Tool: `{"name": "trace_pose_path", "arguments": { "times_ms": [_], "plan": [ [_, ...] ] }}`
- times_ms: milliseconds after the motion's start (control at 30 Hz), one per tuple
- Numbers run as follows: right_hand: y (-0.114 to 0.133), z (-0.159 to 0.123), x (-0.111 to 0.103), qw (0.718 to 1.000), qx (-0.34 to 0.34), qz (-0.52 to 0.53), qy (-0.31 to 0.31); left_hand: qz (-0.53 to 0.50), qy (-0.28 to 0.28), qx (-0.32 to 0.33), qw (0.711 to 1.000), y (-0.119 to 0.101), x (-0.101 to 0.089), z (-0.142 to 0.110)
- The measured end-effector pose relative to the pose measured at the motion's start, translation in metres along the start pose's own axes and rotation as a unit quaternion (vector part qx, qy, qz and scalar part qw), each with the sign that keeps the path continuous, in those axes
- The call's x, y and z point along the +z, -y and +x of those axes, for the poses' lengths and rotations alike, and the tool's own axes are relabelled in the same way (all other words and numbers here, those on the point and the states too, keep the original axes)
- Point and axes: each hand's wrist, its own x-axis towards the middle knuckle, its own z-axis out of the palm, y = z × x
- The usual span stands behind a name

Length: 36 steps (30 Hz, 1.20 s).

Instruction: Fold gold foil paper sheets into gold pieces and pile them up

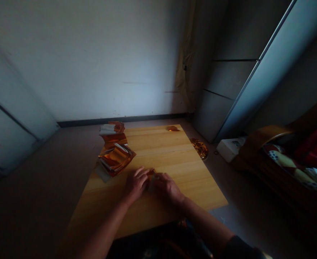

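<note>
My left hand [136,183] and my right hand [166,189] are close together near the middle of a light wooden tabletop [161,151]. Their fingertips meet on a small piece of gold foil [150,173], which is mostly hidden by my fingers. To the left of my left hand, a loose pile of shiny gold foil sheets [116,159] lies at the table's left edge. Behind it is a stack of folded gold and white foil pieces [112,133]. A scrap of gold foil [173,128] rests at the far edge.
A round dish of gold foil [199,148] sits on the floor beyond the table's right side. Farther right are a white box [230,149] and a wooden seat with patterned cloth [285,162]. A grey wardrobe [236,79] and a pale wall stand behind.
</note>
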Motion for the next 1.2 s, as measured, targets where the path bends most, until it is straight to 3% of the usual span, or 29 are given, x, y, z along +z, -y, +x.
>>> {"name": "trace_pose_path", "arguments": {
  "times_ms": [100, 267, 533, 833, 1033, 1200],
  "plan": [
    [-0.004, 0.004, -0.001, 0.999, 0.04, -0.022, -0.012, 0.002, -0.005, 0.016, 1.0, -0.001, -0.001, 0.0],
    [0.0, 0.011, -0.005, 0.997, 0.031, -0.062, 0.036, -0.011, -0.012, 0.025, 1.0, -0.002, -0.001, 0.001],
    [-0.002, 0.012, -0.008, 0.996, 0.017, -0.066, 0.052, -0.061, -0.015, 0.057, 0.996, -0.003, 0.002, 0.004],
    [0.001, 0.008, -0.024, 0.995, -0.02, -0.051, 0.087, -0.11, 0.016, 0.004, 0.994, 0.001, 0.002, 0.007],
    [0.0, 0.008, -0.018, 0.994, -0.007, -0.059, 0.087, -0.106, 0.043, -0.024, 0.993, 0.002, 0.001, 0.005],
    [-0.001, 0.01, -0.011, 0.997, -0.005, -0.062, 0.055, -0.111, 0.075, -0.005, 0.991, 0.005, -0.002, 0.002]
  ]
}}
